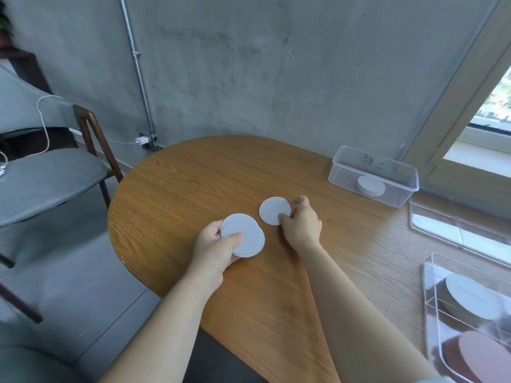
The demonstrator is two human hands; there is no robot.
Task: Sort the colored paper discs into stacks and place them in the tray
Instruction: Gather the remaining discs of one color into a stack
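From my seat this looks like the late part of the job. In the middle of the frame the left hand is curled under a small stack of white discs, thumb pressed on top, holding it just above the table. The edges of the stack are slightly fanned, not squared up. Just to its right, the right hand pinches one more white disc by its rim between thumb and fingertips. I cannot tell whether that disc lies flat on the wood or is just lifted. I see no other loose discs on the table. At the lower right edge the clear tray already has a white pile in one compartment and a pink pile in the next one toward the bottom of the frame. In the upper right a clear box holds another white pile, and between box and tray sits a clear lid or shallow tray; which it is I cannot say. My read is that most of the sorting is done. What is left is adding this disc to the stack, squaring it and carrying it to the tray.
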